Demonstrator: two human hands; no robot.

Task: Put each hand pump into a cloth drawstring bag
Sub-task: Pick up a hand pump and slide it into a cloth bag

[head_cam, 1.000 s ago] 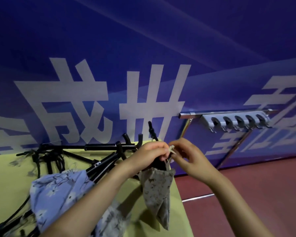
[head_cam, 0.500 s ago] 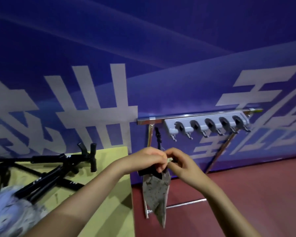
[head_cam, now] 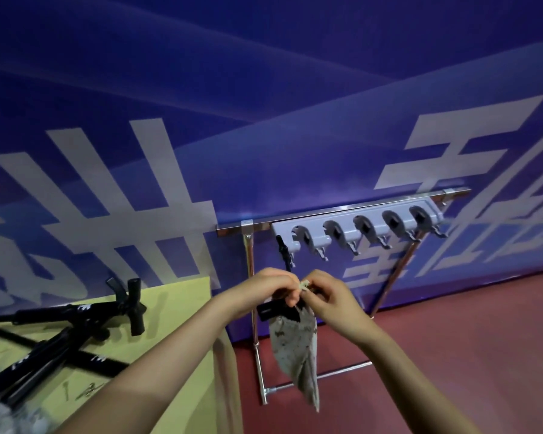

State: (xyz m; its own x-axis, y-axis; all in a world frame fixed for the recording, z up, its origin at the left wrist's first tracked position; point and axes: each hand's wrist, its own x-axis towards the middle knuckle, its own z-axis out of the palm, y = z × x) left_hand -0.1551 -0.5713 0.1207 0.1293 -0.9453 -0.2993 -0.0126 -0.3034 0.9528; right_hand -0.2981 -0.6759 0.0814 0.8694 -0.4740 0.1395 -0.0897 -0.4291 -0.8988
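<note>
Hands off the tabletop now | left hand, right hand both pinching drawstring | bagged pump nearly cinched, reaching rack.

Speckled matt cloth bag, glossy chromed metal rack, grey smooth plastic clip holder.

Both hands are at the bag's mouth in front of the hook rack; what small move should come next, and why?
Probably loop the drawstring over the nearest rack hook: both the left hand and the right hand pinch it, and the cloth bag hangs just below.
</note>
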